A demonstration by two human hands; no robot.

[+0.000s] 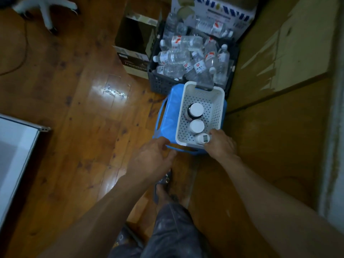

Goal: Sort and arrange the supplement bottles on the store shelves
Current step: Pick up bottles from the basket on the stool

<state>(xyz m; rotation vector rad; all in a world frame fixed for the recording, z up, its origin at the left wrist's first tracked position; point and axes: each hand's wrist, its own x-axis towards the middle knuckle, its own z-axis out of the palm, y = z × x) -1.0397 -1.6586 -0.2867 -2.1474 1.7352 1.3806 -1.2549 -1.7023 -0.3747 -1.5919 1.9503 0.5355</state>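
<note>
Your right hand point(220, 144) grips the near bottle point(202, 139) in the basket point(216, 112) | left hand point(150, 155) loose, empty (by the stool point(167, 116)) | lift it straight up, brace the basket.

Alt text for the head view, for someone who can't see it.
A right hand grips a white bottle in a white basket on a blue stool, beside two upright capped bottles. The left hand is open near the stool; a crate of clear bottles stands behind.

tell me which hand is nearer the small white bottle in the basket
Right. The right hand holds the small white bottle; the left hand is left of it, by the blue stool's near edge.
</note>
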